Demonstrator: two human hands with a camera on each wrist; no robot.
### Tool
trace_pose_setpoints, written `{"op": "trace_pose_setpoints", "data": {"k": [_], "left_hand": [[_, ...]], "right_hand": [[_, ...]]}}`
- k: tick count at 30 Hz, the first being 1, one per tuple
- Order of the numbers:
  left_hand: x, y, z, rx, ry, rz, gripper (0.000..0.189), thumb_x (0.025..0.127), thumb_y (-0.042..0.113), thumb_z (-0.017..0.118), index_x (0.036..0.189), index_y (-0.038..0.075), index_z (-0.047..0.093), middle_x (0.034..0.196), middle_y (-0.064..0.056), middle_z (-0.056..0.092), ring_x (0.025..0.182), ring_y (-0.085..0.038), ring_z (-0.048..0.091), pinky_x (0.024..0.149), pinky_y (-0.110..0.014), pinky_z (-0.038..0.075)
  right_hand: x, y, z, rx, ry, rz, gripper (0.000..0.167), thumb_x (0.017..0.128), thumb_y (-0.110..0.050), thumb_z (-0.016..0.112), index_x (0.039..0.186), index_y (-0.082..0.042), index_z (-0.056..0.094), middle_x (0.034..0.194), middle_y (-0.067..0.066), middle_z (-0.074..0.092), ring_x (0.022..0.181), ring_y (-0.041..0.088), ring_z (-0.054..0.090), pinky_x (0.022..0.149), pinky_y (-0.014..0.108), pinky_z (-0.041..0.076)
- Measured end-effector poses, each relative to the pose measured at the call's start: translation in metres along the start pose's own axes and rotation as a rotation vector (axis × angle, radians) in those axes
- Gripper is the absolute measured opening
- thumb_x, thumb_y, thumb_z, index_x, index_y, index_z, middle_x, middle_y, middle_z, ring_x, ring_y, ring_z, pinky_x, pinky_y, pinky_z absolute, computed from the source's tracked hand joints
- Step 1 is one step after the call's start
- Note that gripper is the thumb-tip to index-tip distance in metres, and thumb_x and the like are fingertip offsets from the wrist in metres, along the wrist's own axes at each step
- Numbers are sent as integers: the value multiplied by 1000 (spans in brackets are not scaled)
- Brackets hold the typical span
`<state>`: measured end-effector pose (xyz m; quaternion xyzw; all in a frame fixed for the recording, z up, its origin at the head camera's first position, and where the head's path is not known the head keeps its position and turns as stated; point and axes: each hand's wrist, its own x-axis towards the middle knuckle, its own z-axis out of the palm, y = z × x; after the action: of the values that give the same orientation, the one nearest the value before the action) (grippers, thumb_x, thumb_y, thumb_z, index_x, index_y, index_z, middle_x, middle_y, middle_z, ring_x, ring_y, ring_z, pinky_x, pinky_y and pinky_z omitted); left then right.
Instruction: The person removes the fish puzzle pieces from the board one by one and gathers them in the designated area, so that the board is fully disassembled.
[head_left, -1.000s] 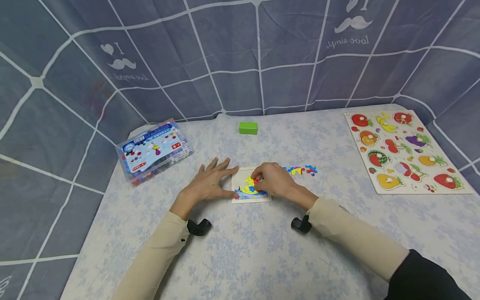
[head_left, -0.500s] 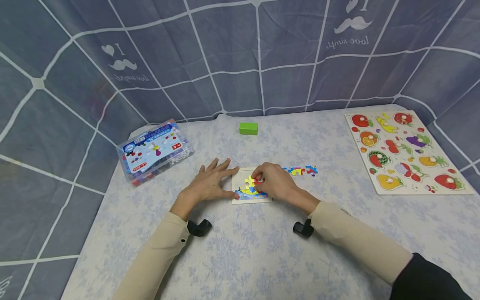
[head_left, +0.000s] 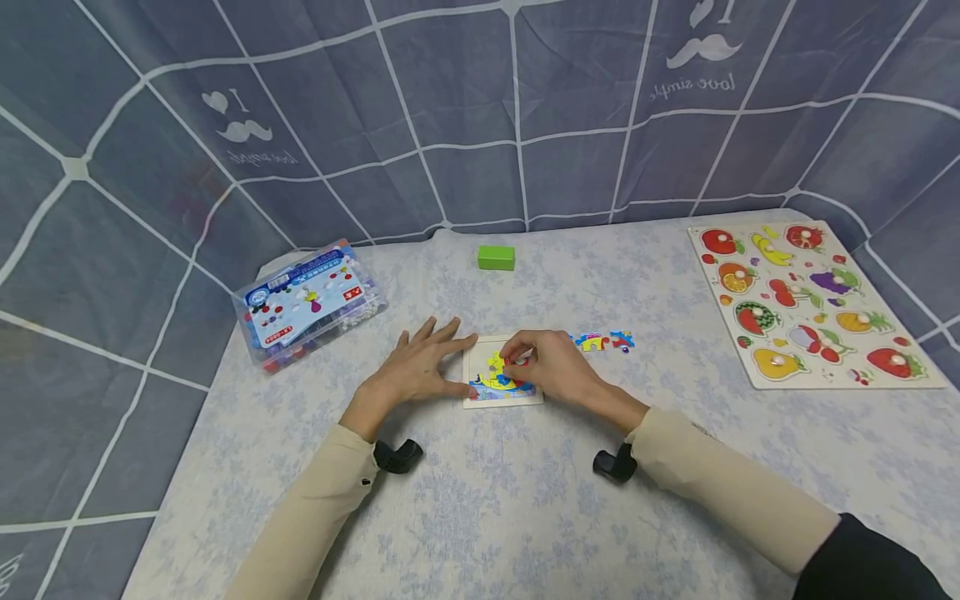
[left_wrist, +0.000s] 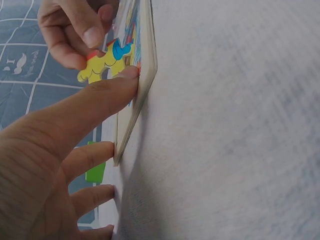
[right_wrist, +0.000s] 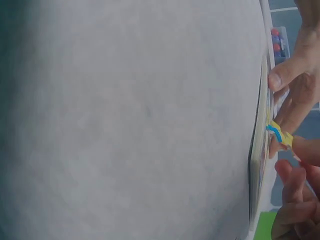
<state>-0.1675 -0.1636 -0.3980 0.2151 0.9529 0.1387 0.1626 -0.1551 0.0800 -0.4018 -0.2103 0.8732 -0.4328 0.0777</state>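
Note:
A small wooden jigsaw tray (head_left: 502, 403) lies flat on the table, its lower part filled with blue and yellow picture pieces. My left hand (head_left: 412, 367) is spread at the tray's left side, thumb on the lower left corner and another fingertip at the upper left. Thumb and fingers of my right hand (head_left: 555, 367) pinch a yellow jigsaw piece (left_wrist: 100, 65) with red and blue marks. In the left wrist view that piece is tilted up from the tray's surface. The right hand covers the tray's right part in the head view.
Loose jigsaw pieces (head_left: 592, 342) lie right of the tray, partly behind the right hand. Behind stands a green block (head_left: 497, 257). A clear plastic case (head_left: 311, 300) sits at the back left, a fruit puzzle board (head_left: 795, 333) at the right.
My right wrist and forearm have shifted slightly right and toward me, while the fingertips stay over the tray with the jigsaw piece. The left hand has kept its place.

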Motion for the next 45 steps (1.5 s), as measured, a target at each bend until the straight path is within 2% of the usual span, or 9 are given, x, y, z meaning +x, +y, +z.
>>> {"op": "trace_pose_setpoints", "data": {"k": [3, 8, 12, 16, 20, 23, 31, 39, 45], "left_hand": [[0, 0, 1, 0, 0, -1, 91, 76, 65, 73, 153, 30, 38, 163, -6, 16, 149, -38, 3, 110, -71, 5], [0, 0, 2, 4, -1, -4, 91, 76, 66, 72, 153, 30, 38, 163, -5, 16, 149, -38, 3, 110, -71, 6], [1, 0, 2, 0, 5, -2, 91, 76, 65, 72, 153, 30, 38, 163, -6, 16, 149, -38, 3, 110, -71, 6], [1, 0, 2, -4, 5, -1, 91, 76, 65, 73, 152, 29, 39, 163, -6, 17, 149, -38, 3, 110, -71, 6], [1, 0, 3, -7, 3, -4, 91, 76, 65, 73, 152, 29, 39, 163, -6, 17, 149, -38, 3, 111, -71, 5], [0, 0, 3, -7, 4, -3, 92, 76, 65, 73, 152, 29, 38, 163, -5, 16, 149, -37, 3, 111, -70, 5], [-1, 0, 2, -8, 13, 3, 91, 76, 63, 74, 152, 28, 39, 163, -6, 17, 149, -38, 3, 111, -70, 5], [-1, -1, 1, -7, 16, 4, 91, 76, 63, 74, 152, 28, 39, 163, -5, 17, 149, -37, 3, 111, -70, 5], [-1, -1, 1, -6, 12, 3, 91, 76, 64, 73, 152, 28, 38, 163, -5, 17, 149, -37, 3, 111, -70, 5]], "right_hand": [[0, 1, 2, 79, -6, 5, 14, 85, -12, 78, 97, -11, 73, 83, -3, 73, 62, 10, 64, 59, 26, 47], [0, 3, 5, 175, -24, 58, 9, 90, -11, 72, 98, -11, 70, 75, -1, 74, 47, 20, 60, 46, 24, 40], [0, 3, 3, 228, -6, 102, 9, 90, -11, 72, 98, -12, 69, 78, 2, 75, 42, 28, 56, 41, 25, 41], [-1, 3, -6, 282, -7, 174, 12, 88, -13, 74, 99, -11, 70, 80, 4, 75, 41, 25, 53, 41, 25, 40], [-6, 7, -17, 264, 7, 247, 15, 85, -15, 76, 99, -12, 72, 80, 3, 75, 44, 18, 47, 43, 24, 34], [-13, 14, -27, 222, 22, 282, 18, 83, -17, 77, 100, -13, 73, 80, 3, 75, 52, 17, 50, 46, 23, 33], [-35, 38, -55, 162, 77, 343, 23, 83, -19, 78, 103, -8, 75, 85, 6, 75, 72, 20, 65, 55, 27, 47], [-53, 54, -76, 99, 107, 388, 25, 84, -20, 77, 104, -5, 75, 85, 6, 75, 73, 17, 66, 57, 29, 51], [-55, 60, -80, 80, 113, 407, 26, 84, -18, 78, 105, -3, 75, 82, 7, 75, 69, 15, 63, 54, 26, 45]]}}
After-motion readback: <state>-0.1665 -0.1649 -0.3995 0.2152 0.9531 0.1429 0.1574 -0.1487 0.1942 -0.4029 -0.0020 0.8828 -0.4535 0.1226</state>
